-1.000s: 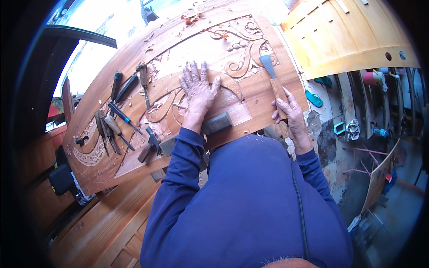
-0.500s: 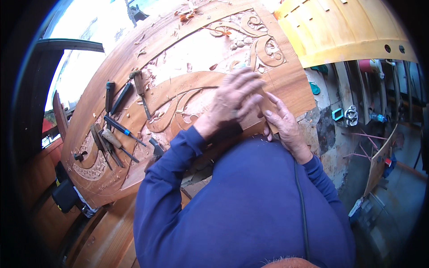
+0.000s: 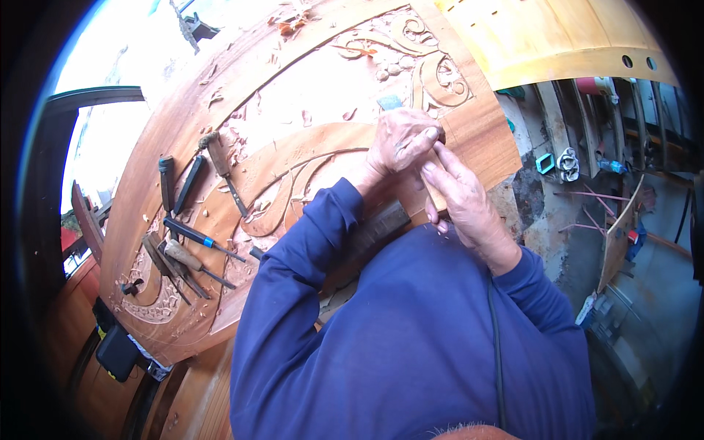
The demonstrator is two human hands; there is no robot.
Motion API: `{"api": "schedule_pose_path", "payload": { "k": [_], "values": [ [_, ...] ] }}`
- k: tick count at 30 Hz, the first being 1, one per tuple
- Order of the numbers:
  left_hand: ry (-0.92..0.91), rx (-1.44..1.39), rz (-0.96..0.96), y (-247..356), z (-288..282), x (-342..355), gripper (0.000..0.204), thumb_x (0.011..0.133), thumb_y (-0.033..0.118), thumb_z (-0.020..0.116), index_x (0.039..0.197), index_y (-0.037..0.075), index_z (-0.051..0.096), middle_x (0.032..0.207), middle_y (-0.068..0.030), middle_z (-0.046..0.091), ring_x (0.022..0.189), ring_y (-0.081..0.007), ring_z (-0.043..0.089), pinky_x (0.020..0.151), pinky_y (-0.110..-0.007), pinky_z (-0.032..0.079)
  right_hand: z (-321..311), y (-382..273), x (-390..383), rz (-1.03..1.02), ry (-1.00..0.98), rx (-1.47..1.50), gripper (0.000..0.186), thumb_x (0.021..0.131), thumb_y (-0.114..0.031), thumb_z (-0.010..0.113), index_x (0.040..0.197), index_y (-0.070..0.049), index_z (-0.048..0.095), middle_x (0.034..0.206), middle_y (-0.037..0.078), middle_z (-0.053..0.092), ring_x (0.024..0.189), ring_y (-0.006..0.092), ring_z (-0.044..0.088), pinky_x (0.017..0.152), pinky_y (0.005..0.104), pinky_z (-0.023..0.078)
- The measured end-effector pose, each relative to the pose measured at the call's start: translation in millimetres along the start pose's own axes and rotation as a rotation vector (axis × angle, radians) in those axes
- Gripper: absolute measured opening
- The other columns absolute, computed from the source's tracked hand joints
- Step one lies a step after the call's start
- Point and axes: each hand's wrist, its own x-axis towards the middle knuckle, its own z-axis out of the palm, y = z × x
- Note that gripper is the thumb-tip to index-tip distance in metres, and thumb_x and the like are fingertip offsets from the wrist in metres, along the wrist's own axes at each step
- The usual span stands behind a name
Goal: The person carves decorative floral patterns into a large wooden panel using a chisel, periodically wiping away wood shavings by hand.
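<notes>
My right hand (image 3: pixel 469 205) grips a narrow light-brown wooden piece (image 3: pixel 438 196), thumb along it and fingers underneath. Just beyond, my left hand (image 3: pixel 402 147) is a closed fist at the piece's far end, touching my right fingers. Whatever lies inside the fist is hidden. Both hands are over the near right part of a carved wooden panel (image 3: pixel 480 121) with scrolls and leaf shapes in relief. A small blue-grey flat piece (image 3: pixel 390 103) lies on the panel behind my left hand.
Left of my arm lie several carving chisels, among them a blue-handled one (image 3: pixel 192 233) and a wooden-handled one (image 3: pixel 218 155). Wood shavings (image 3: pixel 292 26) are scattered across the panel. A yellow wooden board (image 3: pixel 550 44) stands at the far right. Beside it, long bars (image 3: pixel 554 125) stand above the floor.
My left hand has gone from spread fingers to a fist at the wooden piece's far end. My right hand keeps its hold. The view has shifted slightly.
</notes>
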Motion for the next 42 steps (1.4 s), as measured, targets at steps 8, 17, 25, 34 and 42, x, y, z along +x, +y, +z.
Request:
{"api": "schedule_pose_path", "payload": {
  "k": [8,17,25,34,42],
  "values": [
    [-0.042,0.085,-0.021,-14.8,-8.1,7.2,0.042,0.094,0.033,0.046,0.077,0.002,0.069,0.071,-0.0173,0.064,0.065,-0.0354,0.062,0.064,-0.042,0.05,-0.3,22.9,22.6,-0.157,-0.032,-0.003,0.063,0.106,-0.027,0.056,0.159,-0.003,0.033,0.092,0.005,0.063,0.05,0.0076,0.053,0.036,0.0218,0.035],
    [0.003,0.044,0.001,-8.4,-0.2,-4.1,0.036,0.091,0.03,0.05,0.078,0.003,0.07,0.069,-0.0159,0.064,0.066,-0.0343,0.064,0.064,-0.042,0.051,3.8,20.3,8.8,-0.093,0.034,0.0,0.058,0.108,-0.027,0.054,0.158,-0.003,0.036,0.094,0.007,0.063,0.049,0.0078,0.052,0.037,0.0209,0.034],
    [0.011,0.073,0.022,-15.0,-2.6,12.9,0.04,0.095,0.032,0.045,0.072,0.005,0.063,0.068,-0.0156,0.062,0.066,-0.0368,0.062,0.065,-0.044,0.048,4.8,27.3,30.7,-0.186,0.079,0.068,0.057,0.108,-0.025,0.056,0.156,-0.001,0.039,0.089,0.006,0.062,0.048,0.0065,0.051,0.037,0.0216,0.035],
    [0.012,-0.013,-0.06,-6.1,-0.7,-3.6,0.037,0.092,0.031,0.049,0.078,0.003,0.069,0.07,-0.0161,0.064,0.066,-0.0348,0.064,0.065,-0.042,0.051,10.6,14.2,9.3,-0.088,0.061,0.022,0.054,0.108,-0.026,0.055,0.155,-0.002,0.042,0.088,0.005,0.062,0.048,0.0066,0.051,0.036,0.0213,0.035],
    [0.071,0.083,0.034,-15.9,-1.2,6.9,0.04,0.094,0.031,0.046,0.078,0.003,0.07,0.071,-0.0178,0.065,0.067,-0.0353,0.064,0.065,-0.043,0.051,8.5,34.5,36.0,-0.259,0.084,0.025,0.058,0.108,-0.027,0.055,0.156,0.0,0.037,0.096,0.011,0.066,0.05,0.0103,0.054,0.038,0.0225,0.037]
  ]
}}
